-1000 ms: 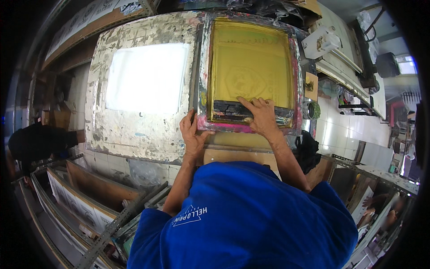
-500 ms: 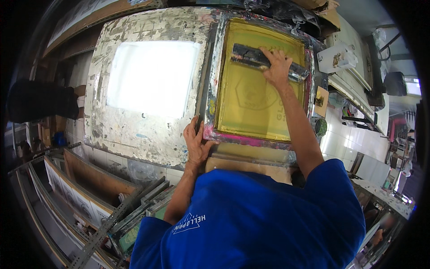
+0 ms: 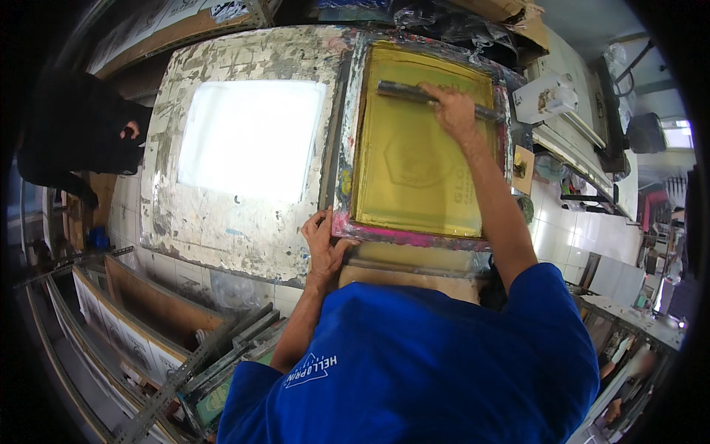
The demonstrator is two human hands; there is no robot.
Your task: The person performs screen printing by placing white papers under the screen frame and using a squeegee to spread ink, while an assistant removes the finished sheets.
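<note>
Nearest, a person in a blue shirt (image 3: 436, 355) leans in over a paint-stained screen frame (image 3: 414, 235), which lies on the right. Their left hand (image 3: 323, 248) cups its near left corner, fingers at the side, thumb along the near edge, probably to keep it from sliding (whether it grips or merely rests, I cannot tell). Inside the frame stretches yellow mesh (image 3: 414, 196). To the left, a white sheet (image 3: 251, 140) lies flat on a blotched board (image 3: 222, 222). Toward the mesh's far end, the right hand (image 3: 453, 112) is closed around a dark squeegee (image 3: 399, 90), held crosswise, seemingly so it spans most of the mesh's width.
</note>
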